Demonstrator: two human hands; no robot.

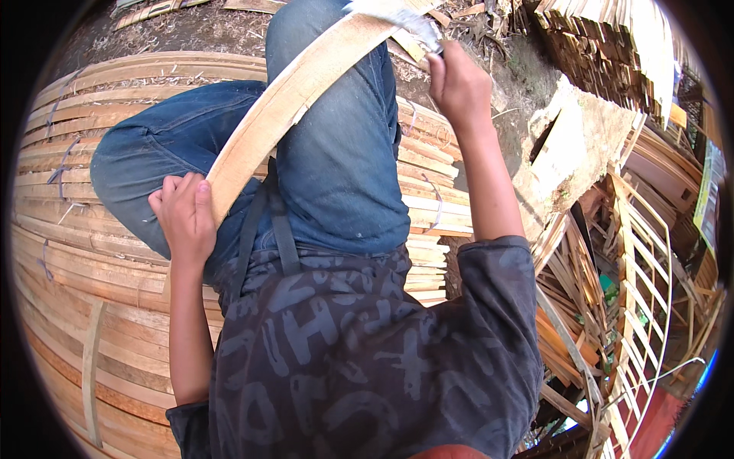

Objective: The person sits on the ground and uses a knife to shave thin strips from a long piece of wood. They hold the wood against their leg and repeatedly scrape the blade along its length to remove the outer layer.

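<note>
Dark patterned shirt fabric (336, 352) lies nearest. The left hand (186, 218) grips a long pale wooden plank (294, 88) over blue denim trousers (340, 168); the right hand (463, 83) clasps a blurred silvery tool (409, 21).

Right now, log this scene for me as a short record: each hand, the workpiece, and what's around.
Left hand: grip on the lower end of a long, pale wooden plank
Right hand: grip on a blurred silvery tool at the plank's far end
Workpiece: slants across blue denim trousers
Left side: rows of stacked tan wooden strips
Right side: slatted pale wooden frame
</note>
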